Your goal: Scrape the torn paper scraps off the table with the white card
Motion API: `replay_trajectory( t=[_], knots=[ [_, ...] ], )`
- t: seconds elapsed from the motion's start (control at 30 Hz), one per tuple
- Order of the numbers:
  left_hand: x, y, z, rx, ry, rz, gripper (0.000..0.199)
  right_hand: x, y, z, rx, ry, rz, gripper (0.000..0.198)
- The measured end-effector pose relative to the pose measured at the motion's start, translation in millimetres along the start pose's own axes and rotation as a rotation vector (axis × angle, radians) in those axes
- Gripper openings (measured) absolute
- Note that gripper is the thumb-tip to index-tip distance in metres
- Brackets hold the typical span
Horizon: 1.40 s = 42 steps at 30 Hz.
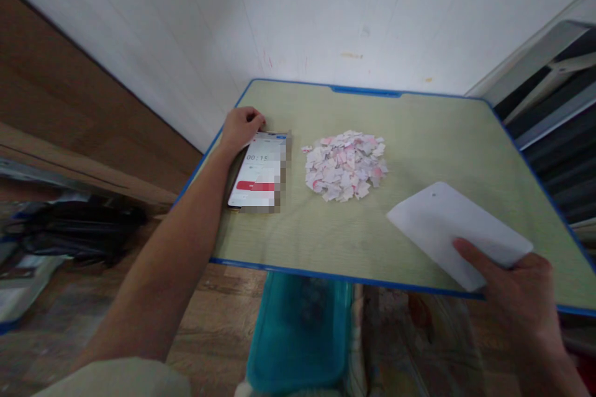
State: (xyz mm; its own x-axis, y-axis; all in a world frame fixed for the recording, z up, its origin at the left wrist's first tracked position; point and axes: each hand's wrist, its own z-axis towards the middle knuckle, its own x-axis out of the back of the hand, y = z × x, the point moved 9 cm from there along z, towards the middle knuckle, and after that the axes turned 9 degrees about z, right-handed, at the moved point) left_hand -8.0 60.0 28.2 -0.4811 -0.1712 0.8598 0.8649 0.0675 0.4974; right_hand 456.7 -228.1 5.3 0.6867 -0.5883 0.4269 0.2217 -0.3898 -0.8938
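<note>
My left hand (242, 126) is at the table's left side, just beyond the top end of a phone (258, 167). Its fingers are curled in, and whatever they may hold is hidden. The phone lies face up with a timer on its screen, partly pixelated. At the right front, my right hand (516, 279) grips a white flat sheet (447, 223) with a small hole near one corner, thumb on top. The sheet is tilted over the table. Between the hands lies a heap of small torn paper pieces (345, 165), white and pinkish.
The pale table (419, 130) has a blue rim and stands against a white wall (298, 25). Under its front edge is a teal plastic bin (298, 347). A brown wooden panel (93, 87) stands at left, a grey metal frame (559, 68) at right.
</note>
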Motion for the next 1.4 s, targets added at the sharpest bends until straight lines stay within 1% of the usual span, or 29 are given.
replay_trajectory(
  t=[0.07, 0.2, 0.3, 0.43, 0.53, 0.67, 0.77, 0.87, 0.93, 1.03, 1.13, 1.3, 1.4],
  knots=[
    [3.7, 6.4, -5.1, -0.002, -0.003, -0.004, 0.015, -4.5, 0.0, -14.7, -0.002, 0.011, 0.015, 0.029],
    [5.7, 9.8, -7.4, -0.012, 0.004, 0.001, 0.016, -33.4, -14.0, -35.2, 0.047, -0.071, 0.021, 0.028],
    [1.6, 3.4, -2.0, -0.016, 0.011, 0.013, 0.018, -60.0, -26.1, -48.5, 0.092, -0.186, 0.043, 0.025],
    [-5.2, -6.2, 6.8, -0.044, 0.022, 0.002, 0.018, -88.4, -34.1, -62.5, 0.077, -0.314, 0.109, 0.020],
    [-6.9, -10.0, 9.3, -0.048, 0.029, -0.004, 0.018, -106.6, -40.9, -64.9, 0.070, -0.409, 0.142, 0.019],
    [-4.9, -7.1, 5.2, -0.019, 0.014, 0.000, 0.018, -134.7, -51.3, -64.5, 0.096, -0.615, 0.117, 0.023],
    [-2.1, -1.0, 0.0, -0.011, -0.005, -0.001, 0.018, -150.2, -56.3, -66.4, 0.136, -0.724, 0.040, 0.024],
    [-2.3, 1.1, -1.0, -0.027, -0.017, -0.005, 0.019, -159.6, -59.6, -72.2, 0.188, -0.791, -0.053, 0.029],
    [-4.1, -1.1, 2.3, -0.048, -0.006, -0.009, 0.020, -163.1, -60.9, -76.4, 0.202, -0.822, -0.075, 0.028],
    [-7.1, -7.9, 10.0, -0.073, 0.036, -0.014, 0.020, -165.5, -61.6, -80.9, 0.203, -0.850, -0.064, 0.023],
    [-11.6, -13.2, 15.6, -0.084, 0.041, -0.033, 0.019, -168.6, -61.4, -84.9, 0.204, -0.897, -0.044, 0.021],
    [-11.5, -13.8, 16.0, -0.093, 0.049, -0.035, 0.016, -172.8, -61.9, -88.2, 0.210, -0.957, -0.006, 0.020],
    [-11.1, -13.6, 15.9, -0.095, 0.049, -0.037, 0.015, -173.7, -61.4, -89.2, 0.213, -0.970, -0.031, 0.022]
  ],
)
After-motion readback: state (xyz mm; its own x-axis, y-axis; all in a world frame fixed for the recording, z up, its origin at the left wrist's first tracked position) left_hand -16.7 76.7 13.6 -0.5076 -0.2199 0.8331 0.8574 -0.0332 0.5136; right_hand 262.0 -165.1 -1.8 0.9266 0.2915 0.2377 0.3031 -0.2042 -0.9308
